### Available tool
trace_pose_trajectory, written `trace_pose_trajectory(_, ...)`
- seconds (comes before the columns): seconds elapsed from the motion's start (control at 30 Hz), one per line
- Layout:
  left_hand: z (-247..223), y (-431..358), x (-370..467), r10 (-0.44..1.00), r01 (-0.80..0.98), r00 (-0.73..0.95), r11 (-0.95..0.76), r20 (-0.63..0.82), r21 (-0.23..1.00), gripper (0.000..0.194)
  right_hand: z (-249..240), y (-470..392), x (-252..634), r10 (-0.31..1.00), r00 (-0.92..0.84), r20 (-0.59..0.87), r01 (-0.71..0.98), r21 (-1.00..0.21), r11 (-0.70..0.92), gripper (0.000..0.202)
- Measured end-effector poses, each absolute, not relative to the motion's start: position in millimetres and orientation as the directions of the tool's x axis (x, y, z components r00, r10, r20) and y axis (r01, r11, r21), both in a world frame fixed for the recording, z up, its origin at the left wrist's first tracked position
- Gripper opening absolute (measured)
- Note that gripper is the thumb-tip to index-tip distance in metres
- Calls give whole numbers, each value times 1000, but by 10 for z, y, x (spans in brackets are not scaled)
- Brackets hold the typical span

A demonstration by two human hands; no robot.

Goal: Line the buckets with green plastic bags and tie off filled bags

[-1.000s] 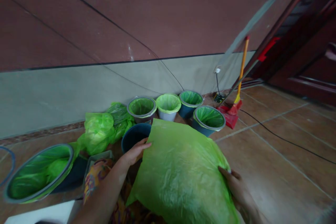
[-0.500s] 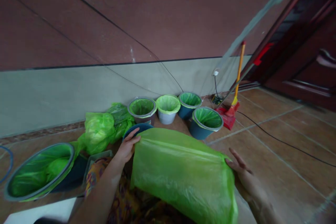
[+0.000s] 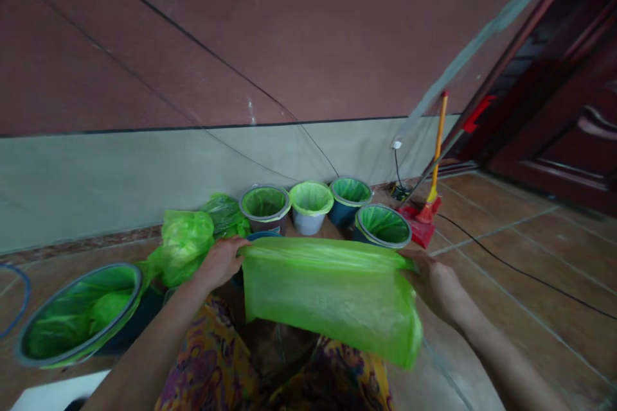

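A bright green plastic bag (image 3: 328, 295) is stretched out between both hands above my lap. My left hand (image 3: 219, 262) grips its upper left corner. My right hand (image 3: 434, 282) grips its upper right corner. The bag hangs down flat, its top edge roughly level. Just behind the bag's top edge, a dark blue bucket (image 3: 250, 239) is mostly hidden by the bag and my left hand.
Several small buckets lined with green bags (image 3: 308, 205) stand by the wall. A heap of green bags (image 3: 190, 241) lies at left, beside a large lined bucket (image 3: 77, 311). A red dustpan with orange-handled broom (image 3: 427, 209) and a black cable (image 3: 520, 260) lie at right on the tiled floor.
The bag has been pulled lower and spread wider between my hands. My right hand moved up to the bag's right corner and closed on it; my left hand shifted left.
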State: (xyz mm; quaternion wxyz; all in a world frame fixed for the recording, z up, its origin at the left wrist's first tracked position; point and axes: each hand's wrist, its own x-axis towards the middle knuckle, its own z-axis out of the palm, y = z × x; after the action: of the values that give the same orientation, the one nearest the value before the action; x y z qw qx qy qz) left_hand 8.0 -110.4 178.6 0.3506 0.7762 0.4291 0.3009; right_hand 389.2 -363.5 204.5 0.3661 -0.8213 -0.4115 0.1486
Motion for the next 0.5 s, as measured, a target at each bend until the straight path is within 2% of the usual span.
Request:
trace_pose_trajectory(0.07, 1719, -1065, 61, 861, 582, 456, -480, 224, 657, 18, 2031, -3573, 3960, 816, 542, 200, 764, -522, -379, 19)
trace_pose_trajectory(0.1, 1689, -1043, 53, 862, 642, 454, -493, 226, 587, 16, 2032, -3540, 3991, 830, 489, 269, 820, -466, -332, 17)
trace_pose_trajectory(0.13, 1662, -1017, 47, 872, 695, 439, -483, 217, 533, 15, 2039, -3503, 4018, 838, 438, 325, 852, -449, -271, 18)
trace_pose_trajectory(0.2, 1607, -956, 46, 917, 765, 375, -390, 138, 513, 15, 2064, -3404, 4046, 846, 372, 381, 841, -525, -133, 24)
trace_pose_trajectory(0.27, 1542, -891, 60, 961, 759, 275, -201, -25, 619, 14, 2079, -3267, 4029, 868, 358, 344, 728, -684, -29, 30)
trace_pose_trajectory(0.33, 1462, -835, 87, 968, 619, 158, 55, -193, 784, 15, 2065, -3095, 3960, 885, 368, 285, 601, -799, 7, 34)
trace_pose_trajectory(0.37, 1418, -812, 104, 964, 495, 107, 160, -243, 854, 16, 2046, -3000, 3908, 880, 387, 274, 572, -821, 4, 35)
trace_pose_trajectory(0.43, 1323, -772, 143, 962, 256, 11, 263, -274, 930, 17, 1994, -2800, 3777, 849, 442, 290, 583, -812, -26, 36)
trace_pose_trajectory(0.5, 1216, -727, 189, 959, 176, -56, 285, -279, 942, 18, 1934, -2597, 3623, 803, 493, 335, 618, -784, -52, 36)
